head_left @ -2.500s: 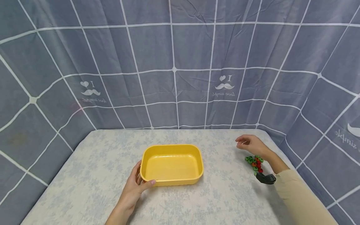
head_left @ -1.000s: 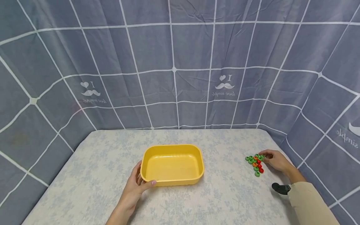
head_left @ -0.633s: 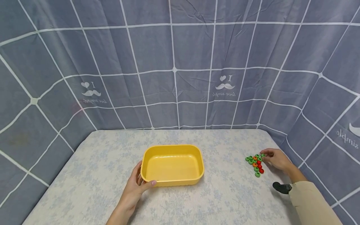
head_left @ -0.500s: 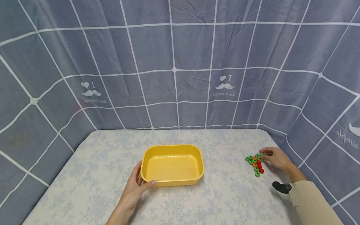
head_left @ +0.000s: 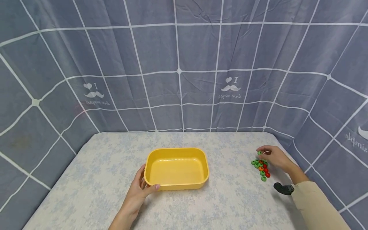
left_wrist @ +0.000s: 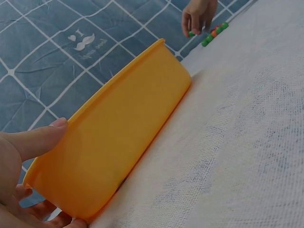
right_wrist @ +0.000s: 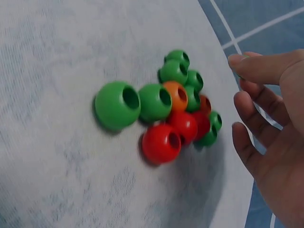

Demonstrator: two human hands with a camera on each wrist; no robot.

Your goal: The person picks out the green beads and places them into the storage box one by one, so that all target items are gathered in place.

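Note:
A yellow plastic basin [head_left: 184, 186] sits on the table in the head view, with no items in it. At its near-left corner my left hand [head_left: 137, 193] grips it, the thumb over the rim and the fingers around the outer wall, as the left wrist view also shows. Above a small cluster of round beads with holes, my right hand [head_left: 276, 157] pinches a green bead [head_left: 259, 153] between thumb and fingertips. The right wrist view shows the loose green, red and orange beads [right_wrist: 161, 144] on the cloth; there the held bead is mostly hidden by the thumb.
A pale floral cloth [head_left: 115, 153] covers the table. Blue-grey curtains with white grid lines [head_left: 198, 89] stand behind and at both sides. A black wrist device [head_left: 284, 188] sticks out at the right sleeve.
My right hand has come down at the pile's right side, taken a green bead there, then lifted it up and leftward. My left hand and the basin have stayed put.

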